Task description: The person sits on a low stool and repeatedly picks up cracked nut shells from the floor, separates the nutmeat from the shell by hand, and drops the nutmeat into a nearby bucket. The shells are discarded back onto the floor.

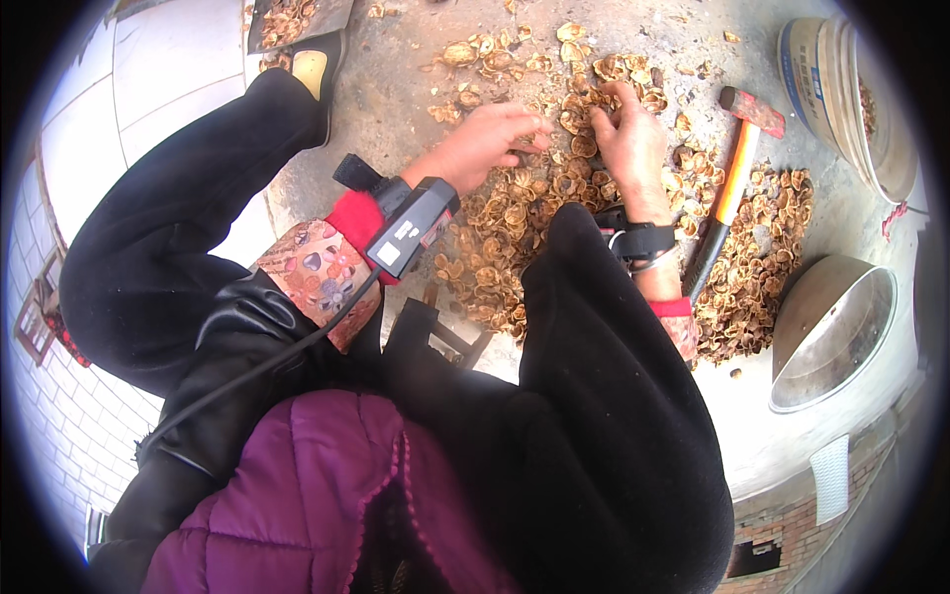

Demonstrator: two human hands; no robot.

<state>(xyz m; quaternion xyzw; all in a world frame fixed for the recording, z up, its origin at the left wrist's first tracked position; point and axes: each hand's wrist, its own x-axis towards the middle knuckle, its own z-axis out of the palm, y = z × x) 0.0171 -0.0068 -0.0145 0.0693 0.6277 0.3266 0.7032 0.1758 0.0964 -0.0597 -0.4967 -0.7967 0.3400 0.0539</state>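
Note:
Cracked walnut shells lie in a wide heap on the concrete floor before me. Over the heap's left upper part is my left hand, its fingers curled; whether a small piece is between them cannot be made out. My right hand reaches down into the shells, thumb and forefinger apart, with the fingertips at shell pieces near the top of the heap. Right of that hand, a hammer with a worn red head and an orange and black handle rests on the shells. A whole-looking walnut lies above the heap.
A metal pot lies tilted at the right, beside more shells. A plastic bucket stands at the upper right with bits inside. At the top left, a dustpan-like tray holds shells near my shoe. My knees flank the work area.

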